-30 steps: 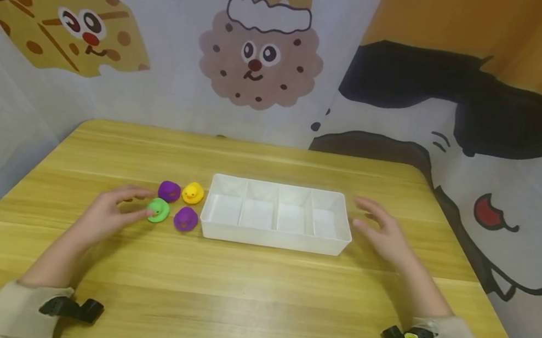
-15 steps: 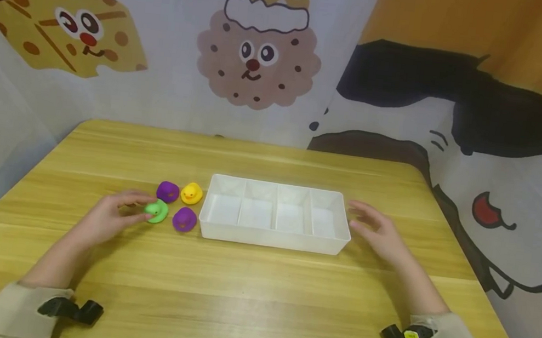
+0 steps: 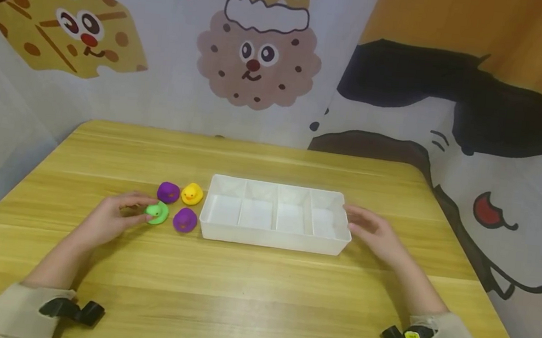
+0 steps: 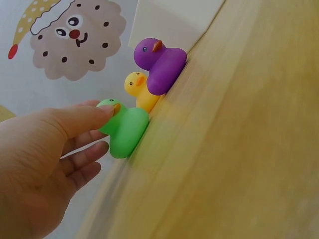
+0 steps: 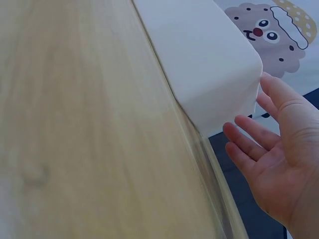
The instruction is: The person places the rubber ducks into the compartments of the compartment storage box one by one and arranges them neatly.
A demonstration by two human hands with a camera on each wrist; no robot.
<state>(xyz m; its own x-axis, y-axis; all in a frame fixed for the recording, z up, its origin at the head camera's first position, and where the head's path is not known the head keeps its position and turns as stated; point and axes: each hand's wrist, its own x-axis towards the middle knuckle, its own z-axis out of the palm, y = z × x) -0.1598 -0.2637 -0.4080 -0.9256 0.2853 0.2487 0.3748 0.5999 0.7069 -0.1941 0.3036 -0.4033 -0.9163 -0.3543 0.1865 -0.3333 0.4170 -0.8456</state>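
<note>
At the left, my left hand (image 3: pixel 112 219) pinches a green rubber duck (image 3: pixel 158 213) by its head; the left wrist view shows the thumb at its beak. The duck rests on the table. Just beyond it sit two purple rubber ducks (image 3: pixel 185 220) and a yellow rubber duck (image 3: pixel 191 194). In the left wrist view one purple duck (image 4: pixel 167 69) partly covers the yellow duck (image 4: pixel 145 97). My right hand (image 3: pixel 380 235) is at the right end of a white divided box (image 3: pixel 273 238), fingers loosely extended, with thumb and fingertips at its rim. The box's compartments hold nothing.
The wooden table (image 3: pixel 247 299) carries the ducks and the box. Behind it hangs a cartoon-printed curtain (image 3: pixel 158 107). Black wrist cameras (image 3: pixel 72 310) are strapped over both sleeves.
My left fingers have closed on the green duck, which has barely shifted. The right hand has moved left, up to the box's end.
</note>
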